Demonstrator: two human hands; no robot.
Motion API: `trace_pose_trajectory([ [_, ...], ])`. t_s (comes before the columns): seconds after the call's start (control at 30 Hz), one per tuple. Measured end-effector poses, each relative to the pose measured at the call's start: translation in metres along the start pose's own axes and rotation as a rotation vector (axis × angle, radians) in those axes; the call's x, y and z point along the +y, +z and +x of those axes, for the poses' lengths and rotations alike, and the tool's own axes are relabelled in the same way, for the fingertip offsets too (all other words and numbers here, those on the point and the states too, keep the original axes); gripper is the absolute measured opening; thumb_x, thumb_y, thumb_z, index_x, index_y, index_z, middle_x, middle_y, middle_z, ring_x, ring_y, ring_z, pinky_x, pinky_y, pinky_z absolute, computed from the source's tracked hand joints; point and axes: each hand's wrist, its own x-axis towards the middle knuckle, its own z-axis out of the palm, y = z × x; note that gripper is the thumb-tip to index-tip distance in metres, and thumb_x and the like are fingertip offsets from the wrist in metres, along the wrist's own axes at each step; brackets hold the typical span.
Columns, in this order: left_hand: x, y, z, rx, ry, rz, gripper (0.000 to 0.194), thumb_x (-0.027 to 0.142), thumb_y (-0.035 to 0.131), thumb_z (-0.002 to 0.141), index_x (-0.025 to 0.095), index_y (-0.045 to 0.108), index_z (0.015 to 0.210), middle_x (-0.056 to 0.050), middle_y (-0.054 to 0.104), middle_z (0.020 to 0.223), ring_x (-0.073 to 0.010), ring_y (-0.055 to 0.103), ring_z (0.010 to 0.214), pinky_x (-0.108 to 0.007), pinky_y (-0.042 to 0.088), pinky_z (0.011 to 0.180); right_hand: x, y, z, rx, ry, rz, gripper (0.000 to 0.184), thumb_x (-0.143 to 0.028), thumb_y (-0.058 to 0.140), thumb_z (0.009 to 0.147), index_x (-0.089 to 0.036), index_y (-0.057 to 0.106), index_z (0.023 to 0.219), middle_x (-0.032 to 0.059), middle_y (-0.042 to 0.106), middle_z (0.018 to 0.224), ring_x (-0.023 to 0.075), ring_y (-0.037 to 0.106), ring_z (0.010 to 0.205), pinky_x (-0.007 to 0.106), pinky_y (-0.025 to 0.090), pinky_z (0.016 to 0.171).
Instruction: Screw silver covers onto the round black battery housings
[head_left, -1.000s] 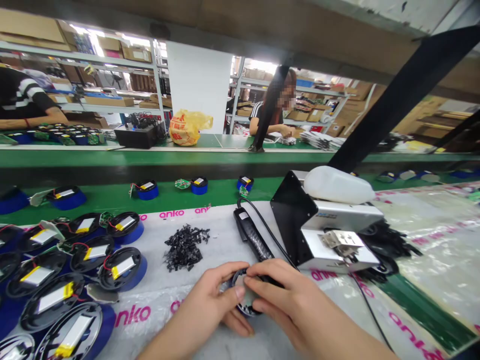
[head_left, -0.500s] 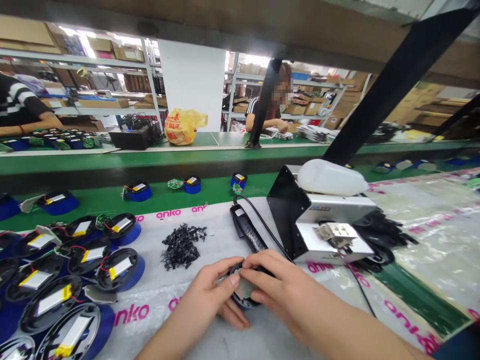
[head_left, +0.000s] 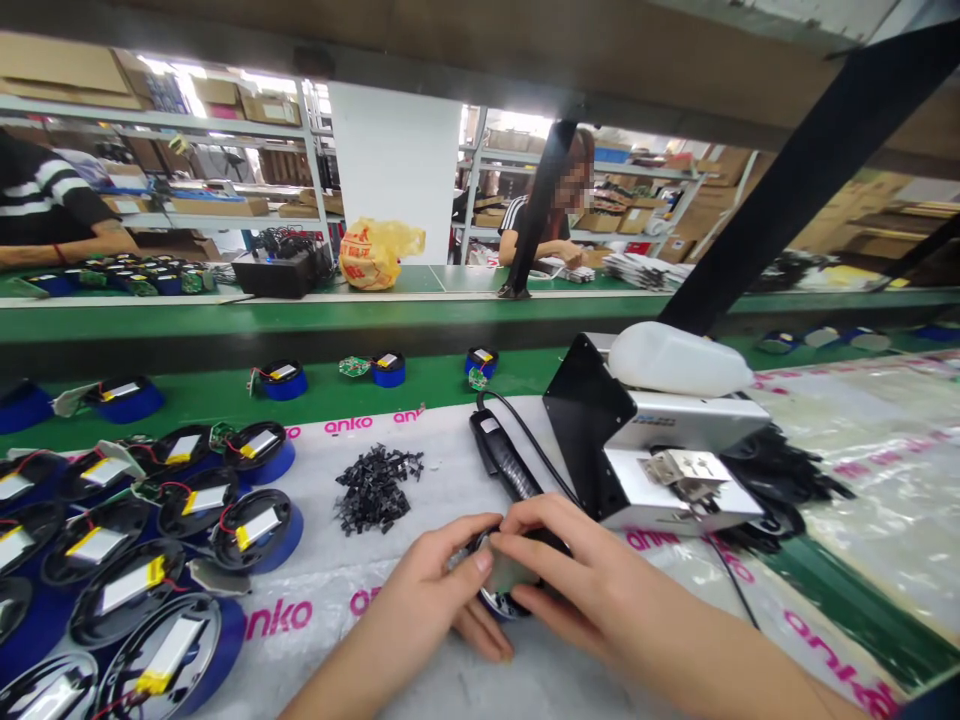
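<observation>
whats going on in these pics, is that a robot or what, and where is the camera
No robot here: these are a person's bare left hand and right hand. Every picture comes from one camera worn on their head, looking forward and down. Both hands hold a round dark part, mostly hidden by fingers. On the printed sheet lie black scraps, a corded black tool and a metal machine with a white bottle-like object on top. Blue round housings crowd the left side. Two other people work across the bench.
</observation>
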Motion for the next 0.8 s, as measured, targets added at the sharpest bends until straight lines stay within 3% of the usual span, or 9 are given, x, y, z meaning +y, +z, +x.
trace_pose_trajectory([
  [0.43,0.0039,0.0031,-0.0054,0.008,-0.009,0.049,0.072,0.055,0.073,0.079,0.012,0.056,0.134,-0.005,0.074,0.065,-0.0191,0.074,0.053,-0.025,0.058,0.053,0.0031,-0.0062,-0.0017,-0.091,0.071,0.144,0.028,-0.02,0.054,0.098,-0.028,0.06,0.124,0.0075,0.057,0.125,0.0187,0.061,0.113,0.03,0.054,0.096],
  [0.8,0.0027,-0.0027,-0.0014,-0.029,-0.038,-0.053,0.081,0.058,0.075,0.076,0.01,0.054,0.138,-0.007,0.076,0.066,-0.02,0.075,0.054,-0.025,0.058,0.053,0.0019,-0.0078,0.0046,-0.122,0.089,0.135,0.026,-0.018,0.055,0.098,-0.027,0.06,0.122,0.0067,0.055,0.124,0.0174,0.06,0.113,0.029,0.051,0.097],
])
